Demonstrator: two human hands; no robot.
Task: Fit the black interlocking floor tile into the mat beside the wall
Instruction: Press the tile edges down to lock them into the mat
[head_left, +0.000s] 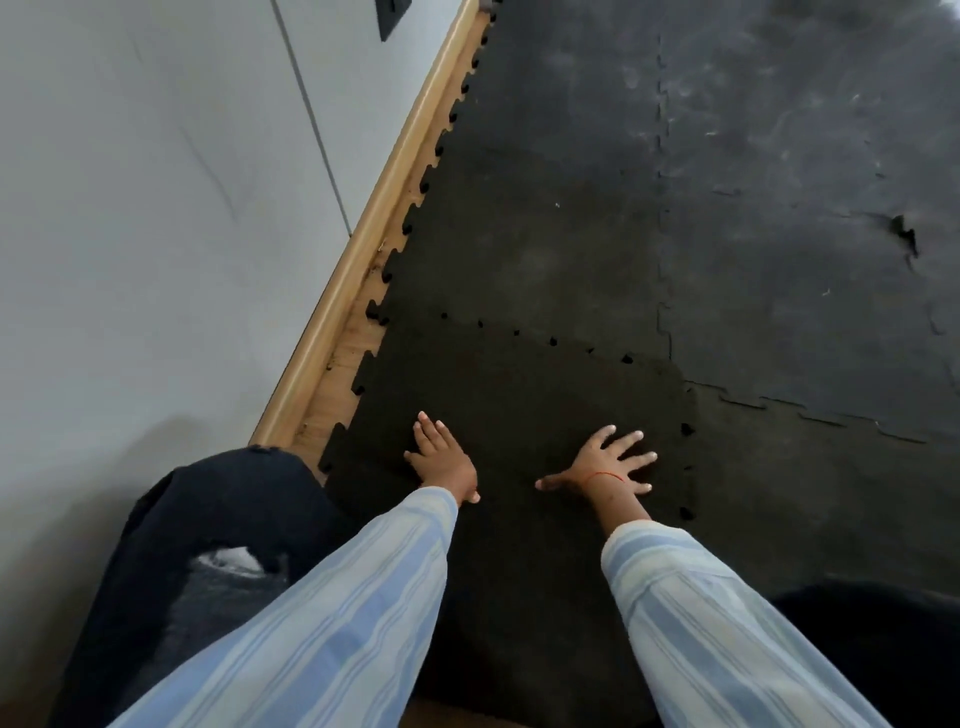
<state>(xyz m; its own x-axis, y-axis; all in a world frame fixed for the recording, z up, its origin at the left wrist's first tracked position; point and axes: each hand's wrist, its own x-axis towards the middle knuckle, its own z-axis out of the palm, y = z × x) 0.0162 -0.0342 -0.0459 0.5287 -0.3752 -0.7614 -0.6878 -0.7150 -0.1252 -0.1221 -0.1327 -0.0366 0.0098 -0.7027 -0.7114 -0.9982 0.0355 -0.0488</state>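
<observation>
Floor by grey wall (156, 208) w/ wood skirting (363, 228): tile (519, 395) lies directly under both flat, spread palms, left hand (441, 460) & right hand (608, 462) (gripping nothing); far seam into mat (545, 234) shows gaps.

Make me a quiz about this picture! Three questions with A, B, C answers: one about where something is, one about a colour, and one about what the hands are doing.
1. Where is the wall?
A. On the left of the tile
B. On the right of the tile
C. Behind the person

2. What colour is the thread on the right wrist?
A. Green
B. Red
C. White

3. What are the hands doing?
A. Lifting the tile in the air
B. Making fists
C. Lying flat and open on the tile

Answers:
1. A: the grey wall and its wooden skirting board run along the left edge of the black tile.
2. B: a thin red thread crosses the wrist.
3. C: the left hand and right hand rest on the tile, fingers spread.
</observation>
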